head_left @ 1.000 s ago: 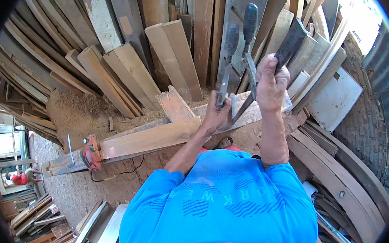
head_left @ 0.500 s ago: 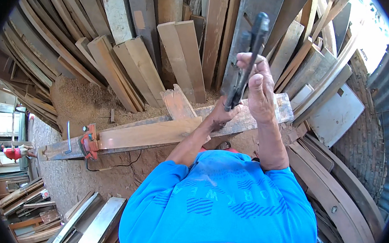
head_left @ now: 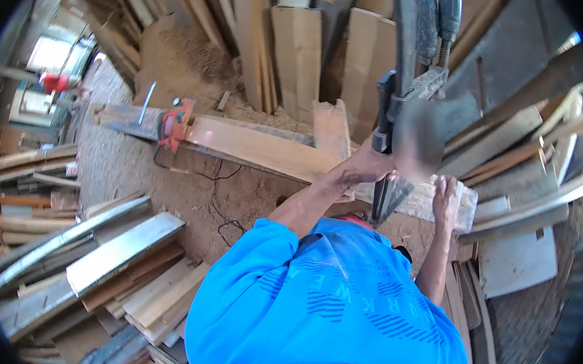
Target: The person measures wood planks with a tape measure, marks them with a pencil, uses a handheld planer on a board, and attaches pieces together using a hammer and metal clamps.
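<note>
My left hand (head_left: pixel 369 163) is closed round a pair of dark metal bar clamps (head_left: pixel 402 61), held upright above the bench plank (head_left: pixel 467 208). Two screw handles point up at the top of the clamps, and the bars run down past my fist. A blurred patch hides part of the clamps' right side. At the plank's right end, my right hand (head_left: pixel 446 200) rests with its fingers slightly apart and no tool visible in it. Left of my left hand, a long planed board (head_left: pixel 260 147) lies along the bench, with a short rough wood piece (head_left: pixel 332 127) across behind it.
An orange power planer (head_left: pixel 174 126) with a cord (head_left: pixel 218 176) sits at the board's left end, near a metal square (head_left: pixel 147 102). Upright planks (head_left: pixel 295 52) line the far side above sawdust (head_left: pixel 171 53). Stacked boards (head_left: pixel 122 251) lie at lower left. Someone in red (head_left: pixel 54 82) is far left.
My view has swung, shifting the scene rightward and tilting it. My right hand has come away from the clamps down to the plank's end. My left hand still holds the clamps.
</note>
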The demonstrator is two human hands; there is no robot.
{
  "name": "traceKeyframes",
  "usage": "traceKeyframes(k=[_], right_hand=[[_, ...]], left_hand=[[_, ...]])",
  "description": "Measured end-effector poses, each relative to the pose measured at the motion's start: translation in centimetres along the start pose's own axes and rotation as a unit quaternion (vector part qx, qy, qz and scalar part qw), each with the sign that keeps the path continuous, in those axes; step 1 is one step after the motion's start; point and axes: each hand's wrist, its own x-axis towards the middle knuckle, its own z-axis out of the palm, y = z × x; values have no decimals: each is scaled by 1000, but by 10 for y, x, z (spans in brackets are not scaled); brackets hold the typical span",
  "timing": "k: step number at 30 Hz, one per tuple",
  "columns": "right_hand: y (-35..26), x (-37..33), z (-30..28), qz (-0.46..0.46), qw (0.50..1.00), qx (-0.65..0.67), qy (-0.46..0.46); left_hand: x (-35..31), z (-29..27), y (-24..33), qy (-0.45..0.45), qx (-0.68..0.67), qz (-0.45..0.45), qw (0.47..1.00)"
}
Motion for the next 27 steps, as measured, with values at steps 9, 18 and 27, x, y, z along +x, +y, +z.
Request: traceKeyframes(k=[9,18,27], right_hand=[[-42,-19,166,-143,956,-79,-246],[-213,-56,254,-214,883,-233,-347],[-236,-76,347,-264,741,-481,-388]], left_hand=[[-136,-52,98,156,-26,115,981],[-331,-155,106,507,176,178,825],[-541,-223,-18,700,324,-113,626]])
